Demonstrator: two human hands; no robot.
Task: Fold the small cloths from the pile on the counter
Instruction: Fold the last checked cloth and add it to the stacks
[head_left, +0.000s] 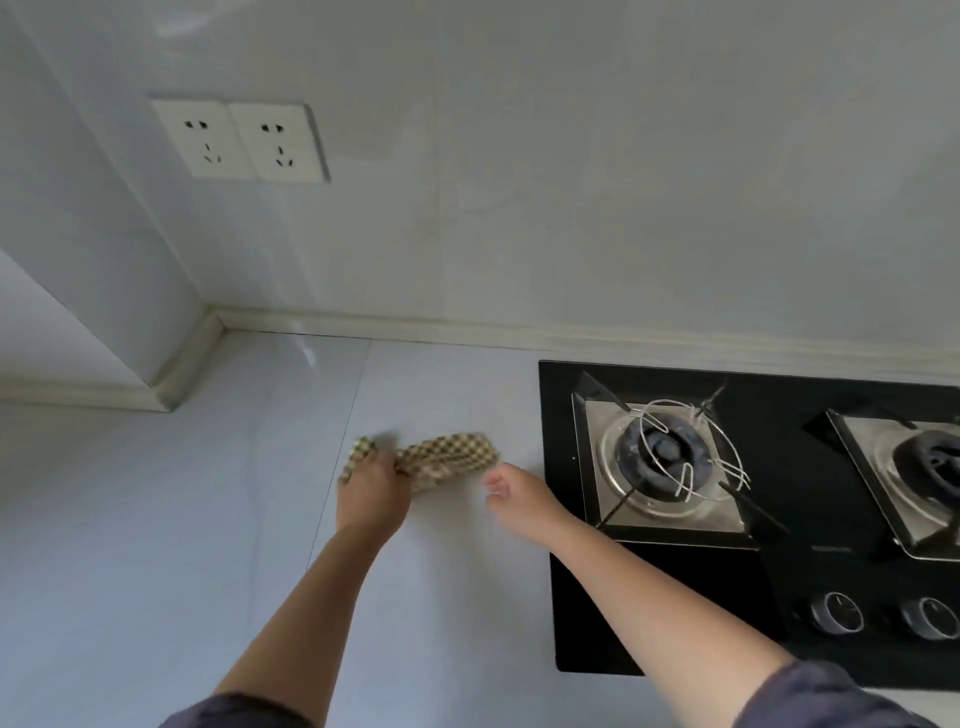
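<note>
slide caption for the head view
Left hand grips a checked cloth on the counter; right hand open beside the hob.

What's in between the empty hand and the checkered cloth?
Only a sliver of bare counter lies between the right hand and the checkered cloth, as the head view shows.

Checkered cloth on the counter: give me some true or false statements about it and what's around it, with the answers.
1. The left hand grips the checkered cloth. True.
2. The right hand grips the cloth too. False: its fingers are relaxed and hold nothing, just off the cloth's right end.
3. The cloth lies on the gas hob. False: it lies on the counter, to the left of the hob.
4. Two wall sockets sit above the counter with nothing plugged in. True.
</note>
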